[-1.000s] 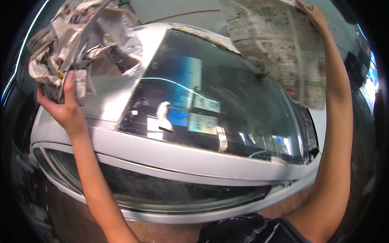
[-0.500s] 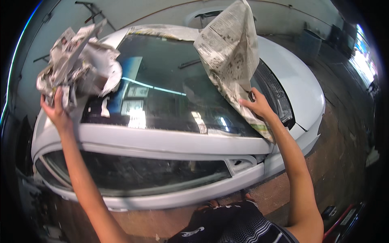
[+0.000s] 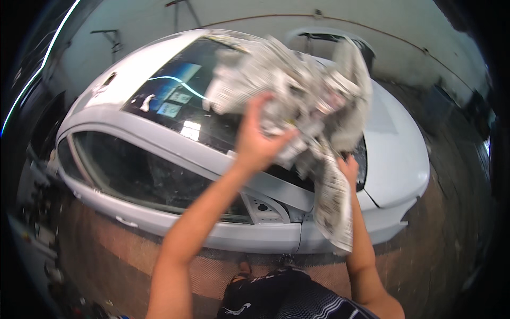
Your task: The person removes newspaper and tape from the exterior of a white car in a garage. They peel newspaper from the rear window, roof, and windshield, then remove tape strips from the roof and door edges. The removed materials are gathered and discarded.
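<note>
Crumpled newspaper (image 3: 249, 74) is bunched in front of me, above the windshield (image 3: 199, 109) of a white car. My left hand (image 3: 260, 138) grips the near side of the bunch, thumb stretched along it; motion blurs the paper. My right hand (image 3: 348, 169) is closed on more newspaper (image 3: 334, 207), part of which hangs down past the car's front side and part of which stands up above the hand. The two bunches touch or overlap, so I cannot tell where one ends.
Below the windshield lies the car's side window (image 3: 143, 165), with the white hood (image 3: 396, 138) to the right. Another white car part (image 3: 324, 34) stands by the back wall. Metal stands (image 3: 111, 42) are at the far left. A dark barrel-like container (image 3: 438, 109) sits at the right.
My left hand has carried its crumpled newspaper from the far left to the right, against the paper in my right hand. The strip along the windshield's near edge has come off it.
</note>
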Demonstrator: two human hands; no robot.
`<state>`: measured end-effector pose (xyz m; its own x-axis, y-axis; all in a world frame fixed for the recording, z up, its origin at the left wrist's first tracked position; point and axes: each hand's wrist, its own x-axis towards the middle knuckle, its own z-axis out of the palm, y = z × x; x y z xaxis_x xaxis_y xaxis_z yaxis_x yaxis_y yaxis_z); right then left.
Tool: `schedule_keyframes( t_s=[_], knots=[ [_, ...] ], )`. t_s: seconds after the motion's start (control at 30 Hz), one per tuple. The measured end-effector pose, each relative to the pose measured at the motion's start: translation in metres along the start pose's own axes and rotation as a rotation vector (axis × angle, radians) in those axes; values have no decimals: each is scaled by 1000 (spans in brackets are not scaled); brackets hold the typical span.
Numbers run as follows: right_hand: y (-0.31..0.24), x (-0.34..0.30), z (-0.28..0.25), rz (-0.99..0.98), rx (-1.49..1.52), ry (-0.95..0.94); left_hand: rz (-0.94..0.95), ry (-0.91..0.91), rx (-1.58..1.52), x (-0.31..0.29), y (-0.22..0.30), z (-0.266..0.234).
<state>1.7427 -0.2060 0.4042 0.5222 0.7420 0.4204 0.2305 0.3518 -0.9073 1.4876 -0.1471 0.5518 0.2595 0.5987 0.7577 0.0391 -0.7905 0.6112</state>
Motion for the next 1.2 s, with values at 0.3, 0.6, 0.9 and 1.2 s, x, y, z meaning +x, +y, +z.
schedule_keyframes(
  t_s=[0.3, 0.6, 0.9, 1.2],
  knots=[
    [-94, -150, -59, 382, 607, 65, -34, -530, 25, -97, 34, 129],
    [-95, -253, -60, 511, 1005, -76, -296, -489, -271, -178, 96, 70],
    [-117, -375, 33, 532, 437, -470, -730, 193, -214, -387, 109, -96],
    [-46, -452, 63, 990, 334, -655, -1254, 773, -98, -638, 125, -260]
  ],
)
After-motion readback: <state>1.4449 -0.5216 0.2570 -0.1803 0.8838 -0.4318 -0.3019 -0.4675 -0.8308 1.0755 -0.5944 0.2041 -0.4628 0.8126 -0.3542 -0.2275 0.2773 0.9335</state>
